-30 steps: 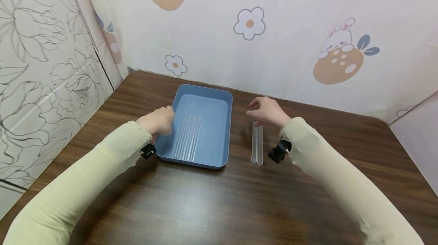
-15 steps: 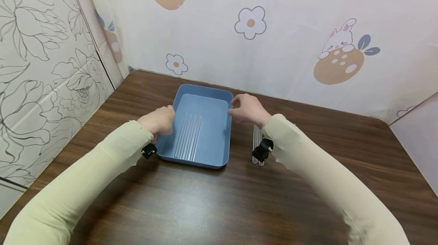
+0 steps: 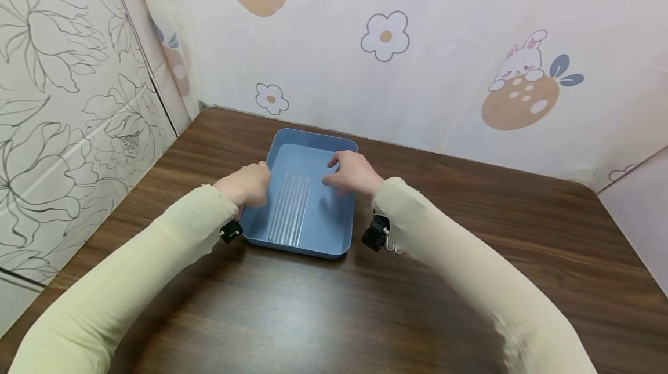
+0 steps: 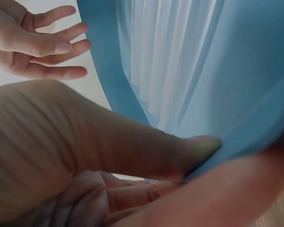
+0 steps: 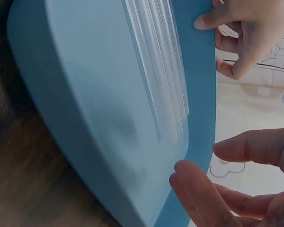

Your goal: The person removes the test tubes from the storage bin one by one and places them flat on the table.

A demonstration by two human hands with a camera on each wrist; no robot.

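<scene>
A shallow blue tray (image 3: 348, 229) lies on the table. My left hand (image 3: 245, 184) grips its left wall, with thumb and fingers pinching the rim in the left wrist view. Several clear tubes (image 3: 289, 209) with rounded ends rest side by side on the tray's left half. Over the right side of the tray hovers my right hand (image 3: 352, 173); its fingers (image 5: 199, 191) are parted from the thumb and hold nothing. Right of the tray, the rounded ends of two more clear tubes (image 3: 391, 246) peek out; the rest is hidden under my right wrist.
The dark wooden table (image 3: 292, 310) reaches back to a wall covering (image 3: 443, 61) printed with flowers and a rabbit. A white panel with line-drawn flowers (image 3: 57, 61) borders the left side. Each wrist carries a small black camera (image 3: 376, 233).
My right hand has moved left from above the two loose tubes to over the tray, its wrist now covering most of them. The left hand stays on the rim.
</scene>
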